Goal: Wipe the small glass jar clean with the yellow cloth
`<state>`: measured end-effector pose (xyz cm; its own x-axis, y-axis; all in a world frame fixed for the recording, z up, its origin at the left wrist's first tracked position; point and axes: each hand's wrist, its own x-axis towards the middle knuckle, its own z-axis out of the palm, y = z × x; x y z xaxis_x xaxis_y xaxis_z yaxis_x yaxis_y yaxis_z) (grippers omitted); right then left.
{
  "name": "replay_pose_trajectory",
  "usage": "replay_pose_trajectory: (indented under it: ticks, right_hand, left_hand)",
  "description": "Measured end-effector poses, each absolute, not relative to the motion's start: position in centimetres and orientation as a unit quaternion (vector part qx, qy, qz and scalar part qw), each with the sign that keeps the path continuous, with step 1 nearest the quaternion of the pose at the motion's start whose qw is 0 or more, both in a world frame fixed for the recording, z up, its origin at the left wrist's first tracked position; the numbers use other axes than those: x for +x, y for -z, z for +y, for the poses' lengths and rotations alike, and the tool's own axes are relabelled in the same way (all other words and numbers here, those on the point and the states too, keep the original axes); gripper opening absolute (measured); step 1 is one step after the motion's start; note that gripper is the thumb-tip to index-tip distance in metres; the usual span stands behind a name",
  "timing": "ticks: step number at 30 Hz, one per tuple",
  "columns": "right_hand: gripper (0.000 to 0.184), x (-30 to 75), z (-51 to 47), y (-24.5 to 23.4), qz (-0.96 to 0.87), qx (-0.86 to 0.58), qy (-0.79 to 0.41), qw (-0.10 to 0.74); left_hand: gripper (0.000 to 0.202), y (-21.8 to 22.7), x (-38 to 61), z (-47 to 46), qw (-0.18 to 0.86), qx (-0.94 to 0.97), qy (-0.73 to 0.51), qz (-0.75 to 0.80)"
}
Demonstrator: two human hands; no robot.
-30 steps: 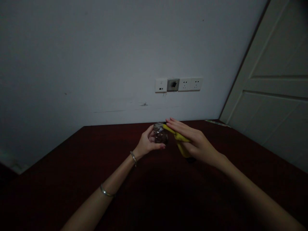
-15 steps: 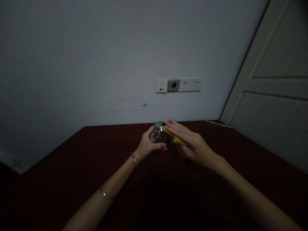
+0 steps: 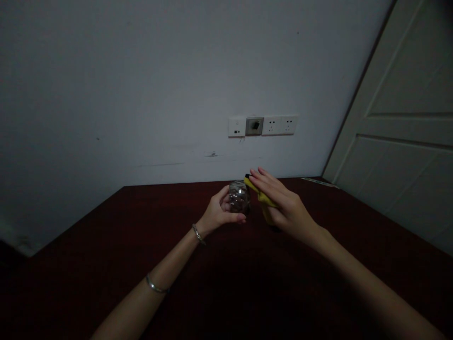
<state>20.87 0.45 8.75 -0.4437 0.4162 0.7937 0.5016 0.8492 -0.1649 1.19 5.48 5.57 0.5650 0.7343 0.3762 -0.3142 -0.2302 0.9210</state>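
Note:
My left hand (image 3: 220, 208) is wrapped round a clear, shiny glass (image 3: 239, 197), its thumb along the near side. The dim light hides whether anything is inside the glass. My right hand (image 3: 283, 200) grips a yellow cloth (image 3: 264, 200) with a dark edge. Part of the cloth hangs below the palm, and its dark-edged corner lies close by the upper right of the glass. Whether cloth and glass touch, I cannot tell. Both hands are above the dark red table.
The dark red table (image 3: 148, 208) runs up to a pale wall (image 3: 159, 85). White sockets (image 3: 279, 125) and a grey switch plate (image 3: 254, 126) sit low on that wall. A panelled door (image 3: 399, 127) stands at the right. A thin strip (image 3: 320, 182) lies along the table's far right edge.
My right hand and the yellow cloth have shifted up and slightly away from the glass, so more of it shows. The glass has moved a little to the right in my left hand.

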Motion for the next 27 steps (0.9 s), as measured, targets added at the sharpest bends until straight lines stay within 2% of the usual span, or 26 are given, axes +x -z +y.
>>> replay_pose_trajectory:
  ticks: [6, 11, 14, 20, 27]
  right_hand:
    - [0.075, 20.2, 0.3, -8.6, -0.859, -0.246, -0.004, 0.449]
    - [0.069, 19.8, -0.3, -8.9, -0.88, -0.229, -0.002, 0.415]
    - [0.067, 19.7, -0.5, -9.1, -0.876, -0.224, 0.002, 0.428]
    - [0.069, 20.1, -0.1, -9.1, -0.837, -0.267, 0.018, 0.478]
    - [0.077, 20.0, 0.2, -8.5, -0.865, -0.248, -0.014, 0.437]
  left_hand:
    - [0.069, -5.6, 1.3, 5.5, 0.579, 0.627, -0.493, 0.169]
    - [0.065, -5.6, 1.2, 6.0, 0.56, 0.622, -0.517, 0.179]
    - [0.065, -5.9, 0.9, 6.1, 0.556, 0.629, -0.512, 0.18]
    - [0.075, -6.7, 0.1, 6.1, 0.565, 0.675, -0.434, 0.19]
    - [0.074, -6.2, 0.1, 6.3, 0.531, 0.689, -0.457, 0.186]
